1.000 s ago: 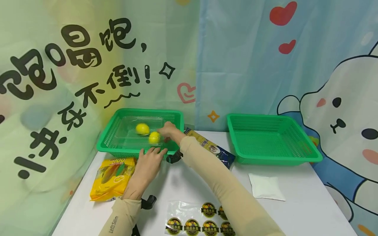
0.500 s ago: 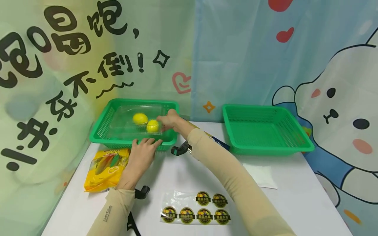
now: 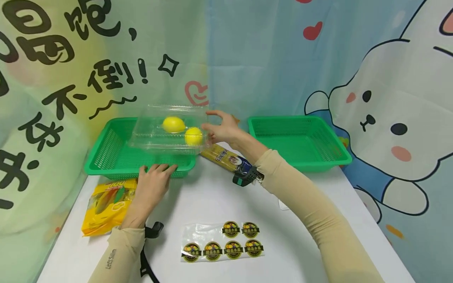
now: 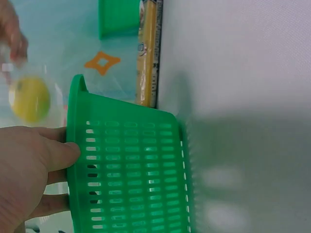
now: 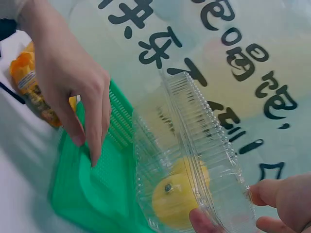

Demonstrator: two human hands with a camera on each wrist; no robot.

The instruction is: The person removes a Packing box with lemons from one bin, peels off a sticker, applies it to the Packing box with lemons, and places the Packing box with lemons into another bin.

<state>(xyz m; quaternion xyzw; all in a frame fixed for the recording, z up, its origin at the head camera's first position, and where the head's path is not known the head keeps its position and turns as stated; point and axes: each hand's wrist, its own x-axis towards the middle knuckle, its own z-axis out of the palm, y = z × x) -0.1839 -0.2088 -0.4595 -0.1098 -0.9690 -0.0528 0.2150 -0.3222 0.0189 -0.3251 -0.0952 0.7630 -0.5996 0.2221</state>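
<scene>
Two yellow lemons lie inside a clear plastic clamshell box. My right hand holds this box by its right end, with the thumb and fingers on its edges in the right wrist view. It hangs raised over the left green basket. At that basket's front wall, my left hand grips the rim, thumb outside and fingers over the inner side, as the left wrist view shows. Nothing else shows inside the left basket.
A second green basket stands at the right. Between the baskets lies a long gold-and-blue packet. A yellow mango bag lies front left, a sheet of round stickers near the front. The right sleeve mostly hides a white packet.
My right hand has lifted the clamshell box with the lemons up from inside the left basket. My left hand stays on the rim. The head view has shifted right.
</scene>
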